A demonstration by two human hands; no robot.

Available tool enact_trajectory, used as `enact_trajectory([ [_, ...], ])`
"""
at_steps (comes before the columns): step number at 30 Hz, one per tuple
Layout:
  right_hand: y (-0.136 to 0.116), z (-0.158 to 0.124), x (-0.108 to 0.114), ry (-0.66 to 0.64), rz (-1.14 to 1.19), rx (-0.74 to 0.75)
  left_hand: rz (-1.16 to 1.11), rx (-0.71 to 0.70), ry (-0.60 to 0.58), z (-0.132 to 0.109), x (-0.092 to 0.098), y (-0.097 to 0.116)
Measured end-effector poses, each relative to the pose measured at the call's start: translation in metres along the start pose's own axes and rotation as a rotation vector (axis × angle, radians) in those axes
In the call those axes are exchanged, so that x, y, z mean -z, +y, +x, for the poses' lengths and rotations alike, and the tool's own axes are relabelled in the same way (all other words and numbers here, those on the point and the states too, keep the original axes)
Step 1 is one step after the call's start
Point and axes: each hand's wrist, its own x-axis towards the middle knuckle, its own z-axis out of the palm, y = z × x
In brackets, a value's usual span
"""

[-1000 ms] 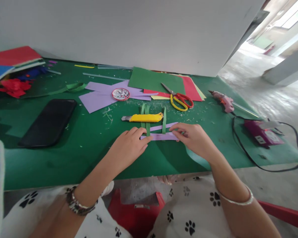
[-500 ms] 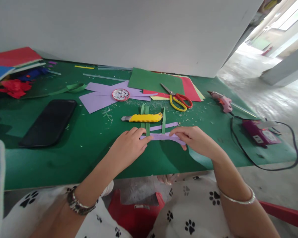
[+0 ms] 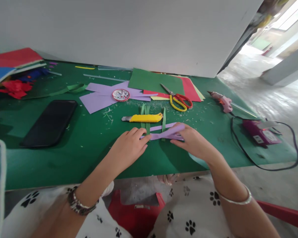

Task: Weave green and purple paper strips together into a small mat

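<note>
Purple paper strips (image 3: 161, 135) lie crosswise over green paper strips (image 3: 164, 118) on the table. My left hand (image 3: 132, 142) is closed, its thumb and fingertips pinching the left end of a purple strip where it meets the green ones. At the other end, my right hand (image 3: 192, 140) grips a purple strip with its fingers curled, and that end is lifted and tilted. Just beyond my hands, a yellow utility knife (image 3: 146, 118) rests across the green strips with part of its blade out.
Scissors (image 3: 177, 99) lie on colored paper sheets (image 3: 155, 82) behind the strips. A small round dish (image 3: 121, 95) sits on purple paper (image 3: 96, 100). A black phone (image 3: 49, 123) is at left. On the right are a pink glue gun (image 3: 222, 100) and a corded purple box (image 3: 260, 134).
My right hand has shifted slightly and raised the right end of a purple strip, which lay flatter before. The left hand has stayed nearly in place.
</note>
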Motion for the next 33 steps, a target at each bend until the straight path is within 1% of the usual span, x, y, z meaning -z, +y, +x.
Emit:
enact_trajectory([
  [3,-0.001,0.0,-0.003,-0.01,0.019,0.007,-0.005,0.006,-0.011,0.0,0.0,0.0],
  [8,-0.001,0.001,-0.004,0.009,-0.012,-0.008,-0.043,-0.004,-0.014,-0.001,0.002,-0.004],
  [15,0.0,0.007,-0.001,0.03,0.157,-0.063,-0.052,-0.013,0.002,-0.002,0.002,-0.006],
  [18,0.0,0.007,-0.002,0.035,0.179,-0.051,-0.046,-0.012,0.013,-0.002,0.002,-0.005],
  [21,-0.001,0.008,-0.002,0.043,0.171,-0.053,-0.058,-0.002,-0.002,-0.002,0.003,-0.005],
  [28,-0.006,0.014,-0.003,0.245,0.272,-0.077,-0.069,-0.003,-0.021,-0.003,0.003,-0.006],
  [30,-0.008,0.016,-0.004,0.266,0.326,-0.086,-0.074,0.001,-0.018,-0.003,0.003,-0.006],
  [33,-0.009,0.017,-0.004,0.249,0.37,-0.081,-0.08,0.001,-0.013,-0.003,0.004,-0.006],
])
